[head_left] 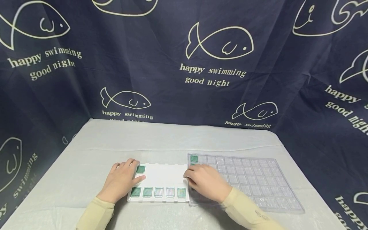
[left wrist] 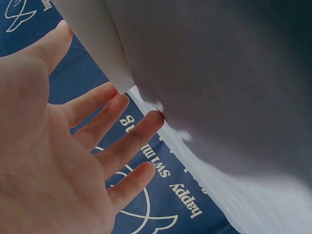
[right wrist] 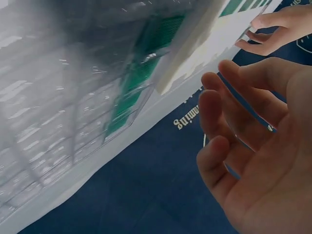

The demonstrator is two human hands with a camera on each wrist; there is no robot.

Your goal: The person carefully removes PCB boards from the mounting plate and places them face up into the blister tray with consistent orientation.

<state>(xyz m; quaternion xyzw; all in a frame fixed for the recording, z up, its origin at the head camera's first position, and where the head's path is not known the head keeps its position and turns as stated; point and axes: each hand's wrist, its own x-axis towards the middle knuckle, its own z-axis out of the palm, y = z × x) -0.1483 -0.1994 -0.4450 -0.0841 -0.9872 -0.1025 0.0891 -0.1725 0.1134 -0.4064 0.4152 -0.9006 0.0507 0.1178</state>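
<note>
My left hand point(head_left: 122, 175) lies at the left edge of a white tray point(head_left: 164, 175), with its thumb over the top face. In the left wrist view its fingers point(left wrist: 131, 136) are straight and spread against the tray's edge. Several small green circuit boards point(head_left: 147, 192) line the tray's near side, and one more sits at its far left corner. My right hand point(head_left: 208, 182) is where the white tray meets a clear compartment tray point(head_left: 253, 179). Loosely bent fingers point(right wrist: 212, 105) show nothing between them. Green squares point(right wrist: 139, 73) fill part of the clear tray's left column, partly hidden by this hand.
A pale cloth covers the table point(head_left: 155, 137). Dark blue curtains point(head_left: 161, 57) printed with fish and lettering stand behind it and along both sides. The clear tray's other visible compartments hold no green boards.
</note>
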